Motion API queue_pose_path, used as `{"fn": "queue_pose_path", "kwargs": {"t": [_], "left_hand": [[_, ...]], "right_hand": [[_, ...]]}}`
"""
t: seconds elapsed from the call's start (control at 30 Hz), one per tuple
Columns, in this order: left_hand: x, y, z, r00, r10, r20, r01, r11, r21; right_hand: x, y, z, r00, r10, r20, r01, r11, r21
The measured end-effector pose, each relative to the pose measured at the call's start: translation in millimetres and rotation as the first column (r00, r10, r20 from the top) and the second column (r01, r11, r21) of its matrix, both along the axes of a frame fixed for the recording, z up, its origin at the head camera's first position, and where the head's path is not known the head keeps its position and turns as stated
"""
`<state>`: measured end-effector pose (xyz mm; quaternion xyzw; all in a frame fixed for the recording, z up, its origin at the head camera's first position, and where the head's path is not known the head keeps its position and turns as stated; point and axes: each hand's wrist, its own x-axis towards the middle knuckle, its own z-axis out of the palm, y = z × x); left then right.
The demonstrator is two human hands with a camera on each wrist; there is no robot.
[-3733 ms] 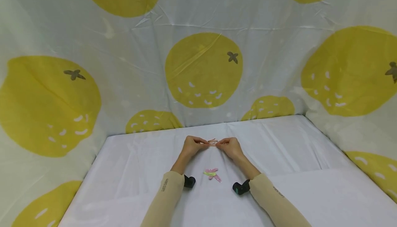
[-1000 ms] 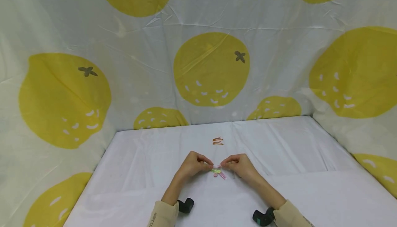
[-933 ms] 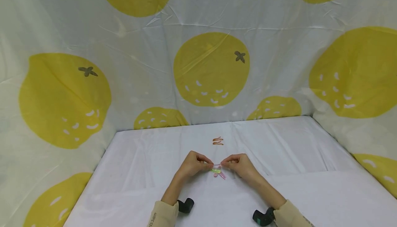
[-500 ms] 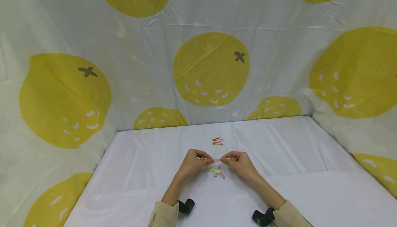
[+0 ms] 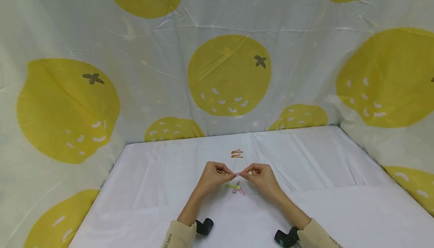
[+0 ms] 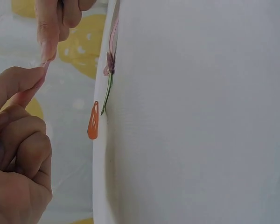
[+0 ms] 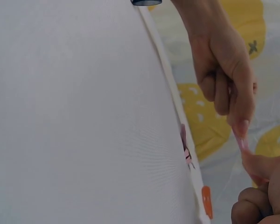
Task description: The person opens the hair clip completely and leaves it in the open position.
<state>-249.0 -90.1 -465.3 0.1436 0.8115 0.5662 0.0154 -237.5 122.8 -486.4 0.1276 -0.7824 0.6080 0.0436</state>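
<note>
Both hands pinch one pink snap hair clip point(image 5: 238, 174) by its opposite ends, raised over the white table. Thumb and fingertips of my left hand point(image 5: 213, 176) grip one end; those of my right hand point(image 5: 262, 178) grip the other. Little of the clip point(image 7: 244, 143) shows between the fingertips. Nearer the body, a small pile lies below the hands: a yellow-green hair clip point(image 5: 233, 186) across pink hair clips point(image 5: 242, 192). Beyond the hands, two orange hair clips point(image 5: 237, 153) lie one behind the other; one orange clip point(image 6: 93, 123) shows in the left wrist view.
A white cloth covers the table point(image 5: 152, 180). A lemon-print curtain point(image 5: 162, 78) rises along the back and both sides. Black wrist cameras point(image 5: 205, 226) stick out inward from the beige sleeves point(image 5: 179, 234).
Earlier the hands were at the orange clips, which now lie released. They came back to the pile, picked a pink clip off it, raised it slightly forward, and the fingertips drew closer together.
</note>
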Motion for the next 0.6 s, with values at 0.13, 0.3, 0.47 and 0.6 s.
{"fn": "queue_pose_path", "kwargs": {"t": [0.13, 0.3, 0.47, 0.6], "left_hand": [[0.4, 0.8, 0.8, 1.0, 0.002, -0.016, -0.002, 1.0, 0.02], [-0.3, 1.0, 0.3, 1.0, 0.013, -0.024, -0.013, 0.999, 0.029], [-0.8, 0.0, 0.3, 0.999, 0.03, -0.028, -0.029, 0.999, 0.029], [-1.3, -1.3, 1.5, 1.0, 0.02, -0.024, -0.019, 0.999, 0.047]], "right_hand": [[0.4, -1.6, 0.2, 0.999, -0.015, -0.037, 0.014, 0.999, -0.03], [0.3, -4.2, -0.4, 0.996, -0.023, -0.081, 0.02, 0.999, -0.035], [-0.1, -4.6, 0.5, 0.997, -0.057, -0.054, 0.055, 0.998, -0.034], [-1.1, -2.6, 1.0, 0.997, -0.069, -0.024, 0.068, 0.997, -0.027]]}}
